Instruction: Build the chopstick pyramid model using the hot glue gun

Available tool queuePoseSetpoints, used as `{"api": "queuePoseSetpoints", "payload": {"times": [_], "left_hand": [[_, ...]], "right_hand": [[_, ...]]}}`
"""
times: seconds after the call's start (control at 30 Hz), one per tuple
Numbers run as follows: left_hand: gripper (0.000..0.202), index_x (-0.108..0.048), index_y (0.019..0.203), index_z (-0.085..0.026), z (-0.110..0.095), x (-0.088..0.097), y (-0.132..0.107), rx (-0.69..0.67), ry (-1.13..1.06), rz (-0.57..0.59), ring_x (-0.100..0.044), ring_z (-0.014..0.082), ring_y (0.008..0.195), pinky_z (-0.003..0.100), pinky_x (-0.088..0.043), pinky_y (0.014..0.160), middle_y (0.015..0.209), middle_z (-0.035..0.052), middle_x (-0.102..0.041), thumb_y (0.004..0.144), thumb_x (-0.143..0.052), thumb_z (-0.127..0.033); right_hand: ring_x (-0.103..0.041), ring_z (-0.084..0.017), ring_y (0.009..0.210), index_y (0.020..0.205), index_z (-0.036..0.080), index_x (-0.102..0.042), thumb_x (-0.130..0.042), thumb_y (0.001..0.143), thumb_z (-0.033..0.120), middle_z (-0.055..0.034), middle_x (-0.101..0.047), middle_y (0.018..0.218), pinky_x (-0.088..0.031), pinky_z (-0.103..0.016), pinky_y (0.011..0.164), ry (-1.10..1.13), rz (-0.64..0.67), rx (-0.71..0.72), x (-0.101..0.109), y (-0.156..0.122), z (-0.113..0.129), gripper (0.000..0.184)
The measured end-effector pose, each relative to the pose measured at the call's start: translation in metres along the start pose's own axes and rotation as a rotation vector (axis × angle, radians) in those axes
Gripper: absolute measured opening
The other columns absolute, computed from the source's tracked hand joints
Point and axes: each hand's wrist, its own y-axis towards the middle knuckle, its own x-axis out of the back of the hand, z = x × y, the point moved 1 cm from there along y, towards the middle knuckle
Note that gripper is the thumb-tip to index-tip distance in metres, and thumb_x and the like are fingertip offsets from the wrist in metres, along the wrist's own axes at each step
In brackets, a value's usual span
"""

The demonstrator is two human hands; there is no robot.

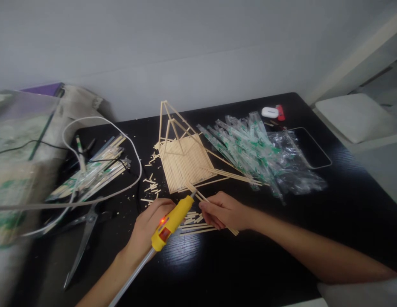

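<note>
A yellow hot glue gun point(173, 224) with a lit red light is in my left hand point(150, 224), whose fingers are mostly hidden behind it. A clear glue stick point(132, 279) runs out of its back end. My right hand point(222, 211) pinches a few thin wooden sticks point(231, 230), their far ends beside the gun's nozzle. Just beyond, a flat base of sticks laid side by side point(182, 166) lies on the table, bearing an upright frame of sticks point(165, 123) at its back. Short cut pieces point(194, 218) and longer sticks lie under my hands.
Loose sticks point(233, 175) and torn clear wrappers point(246, 145) cover the table point(281, 256) to the right. A white case point(270, 112) stands at the back right. At left lie wrapped sticks point(99, 170), a white cable point(139, 153) and a plier-like tool point(85, 238).
</note>
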Motion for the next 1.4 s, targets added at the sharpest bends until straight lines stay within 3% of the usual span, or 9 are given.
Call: {"api": "queuePoseSetpoints", "payload": {"times": [0.2, 0.37, 0.63, 1.07, 1.23, 1.4], "left_hand": [[0.015, -0.069, 0.114, -0.021, 0.006, 0.0, -0.002, 0.009, 0.026, -0.018, -0.074, 0.0163, 0.095, 0.024, -0.059, 0.081, 0.11, 0.0058, -0.071, 0.101, -0.07, -0.028], [0.017, -0.073, 0.112, -0.021, 0.009, -0.002, -0.006, 0.036, -0.005, 0.068, -0.074, 0.0152, 0.095, 0.024, -0.058, 0.081, 0.111, 0.0054, -0.074, 0.106, -0.057, -0.022], [0.018, -0.075, 0.109, -0.023, 0.012, -0.003, -0.008, 0.112, -0.002, 0.101, -0.074, 0.0167, 0.095, 0.024, -0.059, 0.082, 0.111, 0.0038, -0.074, 0.105, -0.057, -0.026], [0.02, -0.076, 0.11, -0.024, 0.015, -0.004, -0.01, 0.116, 0.009, 0.049, -0.074, 0.0171, 0.096, 0.025, -0.058, 0.08, 0.112, 0.0049, -0.074, 0.102, -0.058, -0.021], [0.019, -0.076, 0.109, -0.025, 0.013, -0.004, -0.008, 0.123, 0.021, 0.103, -0.073, 0.016, 0.094, 0.023, -0.058, 0.08, 0.112, 0.0029, -0.075, 0.102, -0.058, -0.023], [0.021, -0.076, 0.108, -0.023, 0.011, -0.002, -0.005, 0.12, 0.027, 0.079, -0.074, 0.0179, 0.096, 0.026, -0.059, 0.08, 0.111, 0.0054, -0.075, 0.103, -0.055, -0.025]], "right_hand": [[-0.044, -0.007, 0.039, 0.064, 0.017, -0.06, -0.053, 0.103, 0.064, 0.0048, -0.052, 0.048, -0.033, -0.019, 0.04, 0.041, 0.031, -0.028, 0.001, 0.0, 0.001, 0.061], [-0.043, -0.007, 0.036, 0.063, 0.017, -0.06, -0.054, 0.101, 0.067, 0.0046, -0.051, 0.045, -0.031, -0.02, 0.037, 0.08, 0.079, -0.043, 0.004, 0.0, 0.004, 0.063], [-0.043, -0.007, 0.035, 0.063, 0.016, -0.062, -0.055, 0.101, 0.064, 0.0046, -0.052, 0.044, -0.03, -0.019, 0.037, 0.116, 0.119, -0.028, 0.007, 0.001, 0.005, 0.062], [-0.043, -0.008, 0.034, 0.063, 0.015, -0.063, -0.055, 0.102, 0.062, 0.0041, -0.051, 0.042, -0.031, -0.02, 0.038, 0.139, 0.131, -0.03, 0.008, 0.001, 0.005, 0.062], [-0.042, -0.007, 0.033, 0.062, 0.016, -0.064, -0.055, 0.102, 0.063, 0.0049, -0.05, 0.04, -0.03, -0.02, 0.037, 0.129, 0.125, -0.031, 0.008, 0.001, 0.006, 0.062], [-0.042, -0.008, 0.033, 0.061, 0.016, -0.063, -0.056, 0.101, 0.064, 0.0048, -0.049, 0.04, -0.03, -0.02, 0.037, 0.141, 0.134, -0.043, 0.008, 0.002, 0.006, 0.062]]}}
